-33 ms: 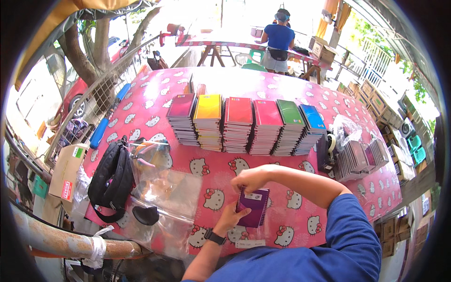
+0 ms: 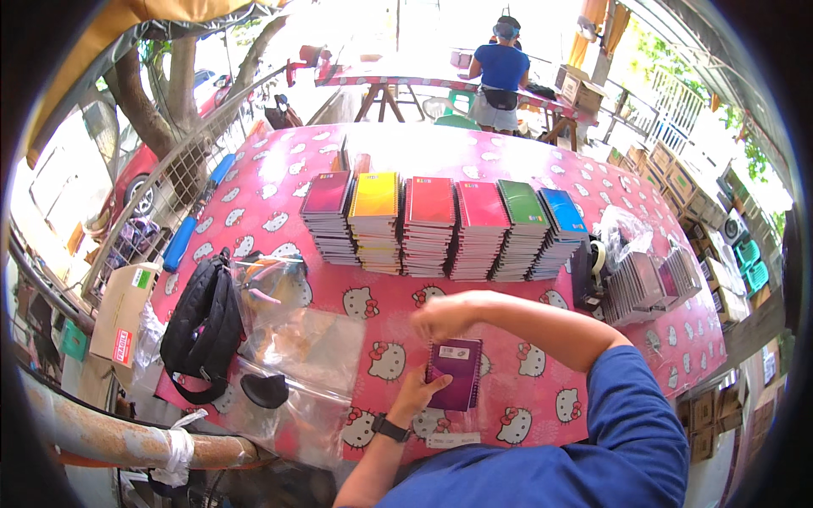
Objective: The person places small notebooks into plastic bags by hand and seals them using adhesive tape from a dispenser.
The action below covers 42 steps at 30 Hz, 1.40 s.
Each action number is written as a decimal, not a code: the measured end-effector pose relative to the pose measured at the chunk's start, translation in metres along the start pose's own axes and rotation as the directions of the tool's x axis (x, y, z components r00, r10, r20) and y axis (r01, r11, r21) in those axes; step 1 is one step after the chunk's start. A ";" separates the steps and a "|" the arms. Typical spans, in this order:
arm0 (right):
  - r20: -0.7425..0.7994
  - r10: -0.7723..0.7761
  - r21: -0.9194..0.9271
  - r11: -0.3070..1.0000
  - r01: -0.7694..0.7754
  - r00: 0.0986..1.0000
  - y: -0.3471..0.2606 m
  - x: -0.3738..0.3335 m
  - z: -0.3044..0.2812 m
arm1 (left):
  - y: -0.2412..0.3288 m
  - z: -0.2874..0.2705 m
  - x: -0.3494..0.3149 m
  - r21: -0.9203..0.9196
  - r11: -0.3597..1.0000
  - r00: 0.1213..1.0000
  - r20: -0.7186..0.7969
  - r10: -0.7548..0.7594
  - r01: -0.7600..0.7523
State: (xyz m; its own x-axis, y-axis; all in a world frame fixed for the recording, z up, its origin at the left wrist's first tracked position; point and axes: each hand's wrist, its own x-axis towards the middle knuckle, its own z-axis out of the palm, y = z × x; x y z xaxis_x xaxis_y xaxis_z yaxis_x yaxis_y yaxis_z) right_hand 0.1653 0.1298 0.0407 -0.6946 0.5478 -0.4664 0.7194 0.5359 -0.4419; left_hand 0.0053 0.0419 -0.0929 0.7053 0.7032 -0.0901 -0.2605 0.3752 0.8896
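A small purple spiral-bound notebook (image 2: pixel 456 373) lay flat on the pink cartoon-cat-patterned tablecloth (image 2: pixel 279 182), near the table's front edge and right in front of the person. The left hand (image 2: pixel 415 393), with a dark watch at the wrist, grasped the notebook by its lower left edge, fingers curled over the cover. The right hand (image 2: pixel 440 317) hung just above the notebook's top edge, clenched into a loose fist and holding nothing that could be made out; its blue-sleeved arm reached in from the right.

Behind the notebook stood a row of six stacks of notebooks (image 2: pixel 436 224), their covers running maroon, yellow, red, pink, green and blue from left to right. To the right of the row sat a dark tape dispenser (image 2: pixel 590 269) and fanned piles of grey wrapped notebooks (image 2: pixel 648 286). To the left of the purple notebook lay crumpled clear plastic bags (image 2: pixel 296 356), and beyond them a black padded bag (image 2: pixel 203 326). Far behind the table, another person in a blue shirt (image 2: pixel 501 72) stood at a second table, back turned.
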 end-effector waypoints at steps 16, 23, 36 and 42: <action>-0.752 0.227 -0.175 0.836 -0.519 0.619 0.032 0.096 -0.127 | -0.017 0.011 -0.006 0.681 0.731 0.953 -0.250 0.170 0.048; -0.905 0.090 -0.136 0.864 -0.484 0.415 0.035 0.107 -0.121 | -0.025 -0.002 -0.003 0.621 0.784 0.954 -0.227 0.198 -0.014; -0.855 0.167 0.281 0.945 0.168 0.492 -0.046 -0.036 -0.084 | -0.040 -0.020 0.007 0.576 0.817 0.964 -0.207 0.165 -0.016; -0.063 -0.035 0.445 0.894 0.059 0.997 0.020 -0.059 0.030 | -0.052 -0.016 0.012 0.415 0.909 0.912 -0.381 0.152 0.022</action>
State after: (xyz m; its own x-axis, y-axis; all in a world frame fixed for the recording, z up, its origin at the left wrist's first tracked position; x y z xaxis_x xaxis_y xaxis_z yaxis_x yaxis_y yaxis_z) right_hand 0.2208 0.0889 0.0360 -0.7182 0.5680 -0.4019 0.6054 0.2254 -0.7633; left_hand 0.0167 0.0412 -0.1474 0.3530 0.9282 -0.1177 0.0527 0.1059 0.9930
